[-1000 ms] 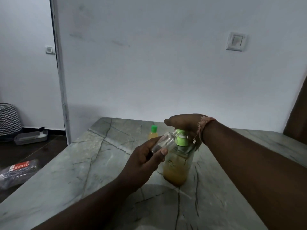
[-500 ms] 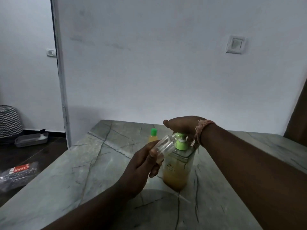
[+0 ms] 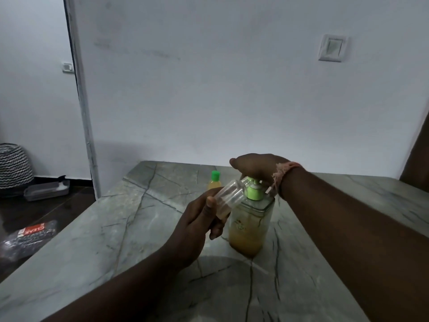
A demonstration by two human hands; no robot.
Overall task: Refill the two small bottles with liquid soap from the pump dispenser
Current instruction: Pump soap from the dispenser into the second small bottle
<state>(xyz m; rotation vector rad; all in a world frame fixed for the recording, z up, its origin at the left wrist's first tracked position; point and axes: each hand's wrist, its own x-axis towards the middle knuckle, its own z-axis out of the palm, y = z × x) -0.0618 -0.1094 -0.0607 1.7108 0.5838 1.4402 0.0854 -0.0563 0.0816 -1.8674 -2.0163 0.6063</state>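
Note:
A clear pump dispenser [image 3: 249, 226] with a green collar and amber soap in its lower half stands on the grey marble table [image 3: 116, 240]. My right hand [image 3: 253, 169] lies palm-down over the pump head. My left hand [image 3: 197, 221] holds a small clear bottle [image 3: 229, 197] tilted, its mouth up against the pump's nozzle; a little amber liquid shows at its lower end. A second small bottle [image 3: 214, 182] with amber liquid and a green cap stands upright behind, near the wall.
The table's left edge drops to a dark floor with a plastic-wrapped pack [image 3: 27, 238], a grey tray [image 3: 46, 190] and a zigzag-patterned basket [image 3: 14, 168]. A white wall with a switch [image 3: 332, 47] rises right behind the table.
The pump head has come up a little under my right hand, showing more of the green collar. The small clear bottle stays at the nozzle in my left hand.

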